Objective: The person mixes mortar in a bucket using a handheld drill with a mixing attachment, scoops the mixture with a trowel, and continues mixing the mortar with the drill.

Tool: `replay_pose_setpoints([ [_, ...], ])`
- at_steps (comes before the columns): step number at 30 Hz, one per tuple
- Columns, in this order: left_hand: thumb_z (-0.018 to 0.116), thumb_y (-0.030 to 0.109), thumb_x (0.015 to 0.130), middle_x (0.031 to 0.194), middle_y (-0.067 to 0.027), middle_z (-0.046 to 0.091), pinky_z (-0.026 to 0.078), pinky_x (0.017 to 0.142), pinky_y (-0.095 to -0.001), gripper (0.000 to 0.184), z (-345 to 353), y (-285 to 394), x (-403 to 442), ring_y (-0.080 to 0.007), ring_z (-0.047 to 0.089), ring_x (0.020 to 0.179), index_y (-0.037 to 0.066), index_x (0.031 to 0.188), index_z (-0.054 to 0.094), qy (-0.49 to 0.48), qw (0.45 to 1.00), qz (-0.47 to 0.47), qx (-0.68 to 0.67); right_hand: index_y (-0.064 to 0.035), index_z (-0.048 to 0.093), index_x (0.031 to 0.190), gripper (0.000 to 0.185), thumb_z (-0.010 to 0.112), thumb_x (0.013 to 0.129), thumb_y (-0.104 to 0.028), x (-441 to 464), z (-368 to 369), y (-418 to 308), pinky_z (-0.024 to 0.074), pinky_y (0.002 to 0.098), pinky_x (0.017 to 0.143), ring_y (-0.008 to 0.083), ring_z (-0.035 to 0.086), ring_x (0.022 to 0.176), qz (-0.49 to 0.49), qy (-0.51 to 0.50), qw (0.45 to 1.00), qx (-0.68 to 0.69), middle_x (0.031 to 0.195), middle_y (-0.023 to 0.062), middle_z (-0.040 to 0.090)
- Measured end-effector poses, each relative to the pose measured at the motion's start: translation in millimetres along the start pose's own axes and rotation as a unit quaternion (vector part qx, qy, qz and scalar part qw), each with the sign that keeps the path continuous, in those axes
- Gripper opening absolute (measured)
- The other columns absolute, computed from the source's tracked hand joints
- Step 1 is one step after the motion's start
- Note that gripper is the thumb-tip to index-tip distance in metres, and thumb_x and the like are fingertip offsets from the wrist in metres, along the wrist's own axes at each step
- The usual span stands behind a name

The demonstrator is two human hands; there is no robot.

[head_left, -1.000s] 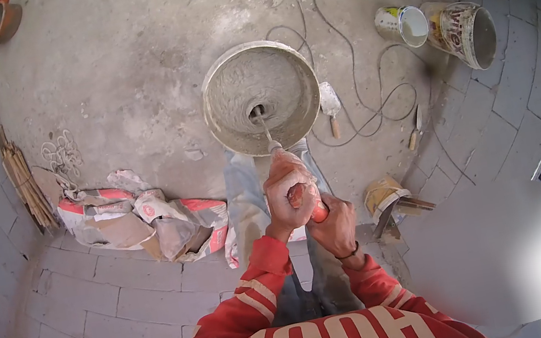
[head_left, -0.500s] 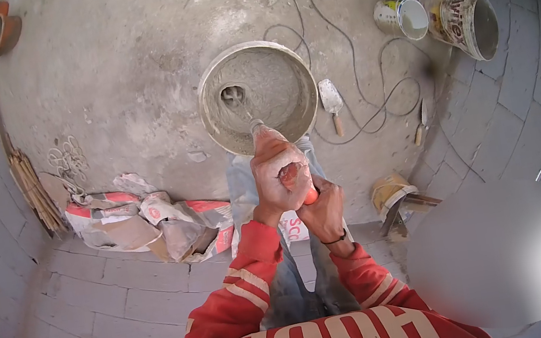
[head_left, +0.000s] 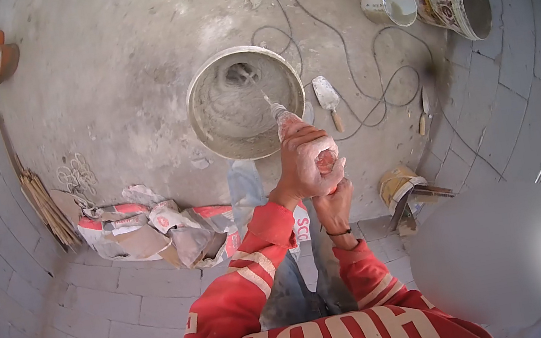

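A drill with a paddle shaft slants down into a round bucket of wet grey mortar. My left hand is closed around the dusty drill body, whose red rear end shows inside the curl of thumb and fingers. Just behind and below it, my right hand is wrapped at the drill's grip, which it mostly hides. The paddle end sits in a dark hollow in the mortar near the bucket's far side. To the right of the bucket lies a trowel.
A cable loops across the floor on the right. Two buckets, one white and one larger, lie toward the right wall. Torn bags and wooden sticks are at left. Another trowel lies right.
The paddle has swung from the bucket's left side to its far side. Both hands and the drill have shifted right, and the view has moved slightly.
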State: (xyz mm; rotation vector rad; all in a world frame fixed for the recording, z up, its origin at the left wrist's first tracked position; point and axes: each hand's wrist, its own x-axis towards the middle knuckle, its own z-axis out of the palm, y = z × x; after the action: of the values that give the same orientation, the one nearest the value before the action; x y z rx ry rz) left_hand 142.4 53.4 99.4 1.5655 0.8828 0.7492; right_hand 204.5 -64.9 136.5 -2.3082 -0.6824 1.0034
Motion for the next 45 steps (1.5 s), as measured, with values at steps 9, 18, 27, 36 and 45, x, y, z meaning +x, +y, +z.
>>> replay_pose_setpoints([
  [9,0.083,0.035,0.060,0.071,-0.0079,0.060,0.044,0.081,-0.0437,0.037,26.8,-8.6,-0.2,-0.0333,0.060,0.076,0.009,0.068,0.058,-0.194,0.980,0.035,0.004,0.0057,0.069,0.099,0.022,0.073,0.087,-0.013,-31.9,-12.0,45.5,0.0508,0.0351,0.066,0.0127,0.062,0.074,0.209,0.008,0.960,0.184,0.080,0.0052,0.070],
  [18,0.083,0.029,0.059,0.073,-0.0057,0.061,0.047,0.075,-0.0422,0.033,-26.5,-2.6,-4.3,-0.0298,0.060,0.077,0.009,0.067,0.059,-0.107,0.994,0.026,0.014,0.0044,0.070,0.090,0.026,0.080,0.081,-0.018,-22.8,5.6,1.3,0.0526,0.0420,0.065,0.0373,0.071,0.069,0.020,-0.026,0.999,0.018,0.076,0.0228,0.071],
  [27,0.077,0.018,0.063,0.073,-0.0104,0.062,0.048,0.079,-0.0439,0.019,-79.9,-16.3,-53.5,-0.0347,0.058,0.077,0.007,0.072,0.064,0.024,0.999,-0.026,-0.024,0.0005,0.067,0.086,0.023,0.078,0.077,-0.018,-39.1,34.8,-30.4,0.0545,0.0494,0.070,0.0484,0.068,0.079,-0.022,-0.153,0.985,-0.074,0.081,0.0241,0.071],
  [36,0.079,0.024,0.062,0.072,-0.0053,0.064,0.046,0.073,-0.0410,0.022,-13.6,11.6,-51.7,-0.0293,0.060,0.074,0.010,0.067,0.063,0.003,0.995,-0.068,-0.066,0.0018,0.072,0.092,0.023,0.078,0.080,-0.016,-45.7,-26.0,-19.2,0.0550,0.0464,0.065,0.0452,0.071,0.075,0.005,-0.071,0.992,-0.104,0.078,0.0232,0.072],
  [45,0.080,0.021,0.064,0.068,-0.0039,0.059,0.044,0.070,-0.0409,0.023,-31.5,-0.7,17.7,-0.0280,0.059,0.073,0.011,0.065,0.060,0.048,0.999,0.014,-0.019,0.0023,0.070,0.092,0.026,0.081,0.077,-0.016,11.3,-17.6,-55.3,0.0548,0.0450,0.068,0.0454,0.070,0.075,-0.051,-0.066,0.986,-0.141,0.078,0.0244,0.071],
])
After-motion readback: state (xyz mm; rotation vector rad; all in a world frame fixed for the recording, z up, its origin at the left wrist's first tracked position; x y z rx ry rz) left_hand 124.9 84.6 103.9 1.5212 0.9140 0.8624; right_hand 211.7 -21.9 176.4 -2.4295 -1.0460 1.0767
